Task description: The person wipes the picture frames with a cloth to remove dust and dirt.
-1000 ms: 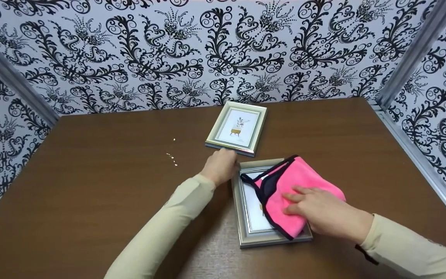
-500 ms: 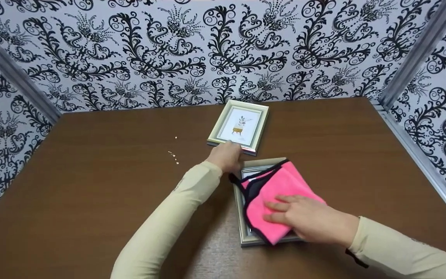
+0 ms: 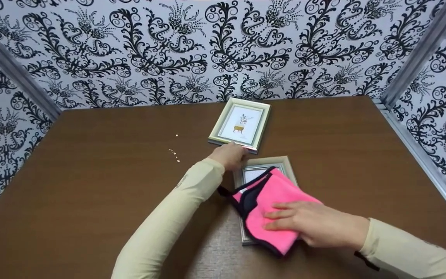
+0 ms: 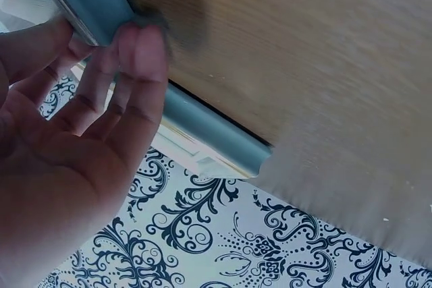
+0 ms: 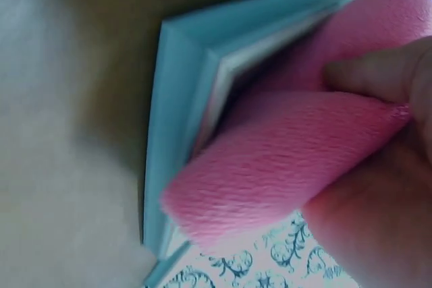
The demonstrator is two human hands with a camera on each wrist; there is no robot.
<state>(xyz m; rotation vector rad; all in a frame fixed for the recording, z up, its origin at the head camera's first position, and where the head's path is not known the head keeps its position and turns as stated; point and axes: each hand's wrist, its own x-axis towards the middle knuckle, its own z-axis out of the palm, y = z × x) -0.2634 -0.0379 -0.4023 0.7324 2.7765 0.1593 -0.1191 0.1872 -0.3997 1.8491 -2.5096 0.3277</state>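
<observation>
A white wall (image 3: 176, 50) with black scrollwork rises at the far side, and a brown wooden table (image 3: 110, 174) spreads before it. A pale left sleeve (image 3: 168, 213) and a matching right sleeve (image 3: 412, 248) reach in from the near side. On the right half of the table, a dark-edged pink cloth (image 3: 285, 190) lies over most of the near frame (image 3: 269, 160), a pale picture frame lying face up; the cloth juts past its left and near edges and leaves the far end bare. Just beyond, slightly left, the far frame (image 3: 242, 122) lies face up, showing a plant in a yellow pot. The right hand (image 3: 316, 223) presses the cloth down, a fold of it caught under the thumb. The left hand (image 3: 230, 156) grasps the near frame at its far left corner; whether its knuckles touch the far frame is unclear. Small pale specks (image 3: 178, 160) dot the table, left of both frames.
</observation>
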